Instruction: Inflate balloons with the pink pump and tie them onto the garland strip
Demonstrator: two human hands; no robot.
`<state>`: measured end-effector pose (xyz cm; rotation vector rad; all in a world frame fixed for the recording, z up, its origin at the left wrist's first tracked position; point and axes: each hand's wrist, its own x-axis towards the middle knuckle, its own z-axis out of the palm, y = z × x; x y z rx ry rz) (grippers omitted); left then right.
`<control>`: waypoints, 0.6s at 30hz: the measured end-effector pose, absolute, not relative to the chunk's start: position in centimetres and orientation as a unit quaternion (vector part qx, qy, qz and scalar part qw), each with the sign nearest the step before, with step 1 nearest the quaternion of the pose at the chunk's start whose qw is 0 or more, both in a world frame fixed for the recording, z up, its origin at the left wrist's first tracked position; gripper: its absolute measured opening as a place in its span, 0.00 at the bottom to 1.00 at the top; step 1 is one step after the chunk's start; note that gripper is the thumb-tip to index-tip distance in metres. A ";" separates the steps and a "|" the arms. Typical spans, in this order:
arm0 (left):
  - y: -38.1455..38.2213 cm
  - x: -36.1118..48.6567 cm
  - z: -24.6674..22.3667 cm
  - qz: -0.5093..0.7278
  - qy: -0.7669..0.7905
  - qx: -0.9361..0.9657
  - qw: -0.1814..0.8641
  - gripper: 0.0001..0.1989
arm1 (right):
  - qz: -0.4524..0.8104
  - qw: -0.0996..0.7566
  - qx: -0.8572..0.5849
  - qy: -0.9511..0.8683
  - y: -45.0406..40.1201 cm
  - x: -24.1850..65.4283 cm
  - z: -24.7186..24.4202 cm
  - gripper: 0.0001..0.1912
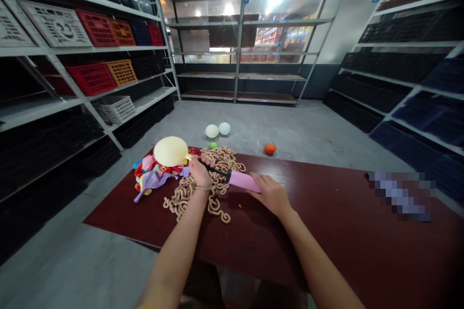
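Pale yellow latex balloon, round and blown up, just past the left hand, its narrow neck running into the closed fist. Fingers wrapped firmly around that neck and the black nozzle of a pink hand pump; thin green band around the wrist. Right hand partly open and palm down, lying against the end of the smooth pink barrel, that end hidden under the palm and the firmness of the hold hard to judge.

Beneath and between both hands, a tangle of tan coiled strands, knobbly and rope-like, their exact material unclear. Left of it, a crumpled heap of limp multicoloured balloons in purple, pink and red, partly tucked under the yellow balloon's edge. All of this on a dark red table top with a dull, flat finish.

Farther off, on grey concrete floor, two pale inflated balloons side by side, a small green balloon and an orange balloon. White metal shelving along the left, holding red and orange plastic crates. Pixelated patch on the table's right side, whatever lies there impossible to make out.
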<state>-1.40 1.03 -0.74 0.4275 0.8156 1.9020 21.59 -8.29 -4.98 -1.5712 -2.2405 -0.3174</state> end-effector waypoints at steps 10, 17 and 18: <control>0.6 -2.8 -0.3 0.819 0.339 0.128 0.444 0.07 | -0.132 0.229 -0.586 -0.766 -8.6 20.1 -5.1 0.24; -0.6 1.5 -1.6 0.775 0.331 0.182 0.507 0.06 | -0.113 0.202 -0.579 -0.782 -8.8 18.7 -5.3 0.27; -0.4 1.0 -1.4 0.780 0.329 0.177 0.502 0.06 | -0.114 0.200 -0.568 -0.790 -8.6 19.4 -5.2 0.27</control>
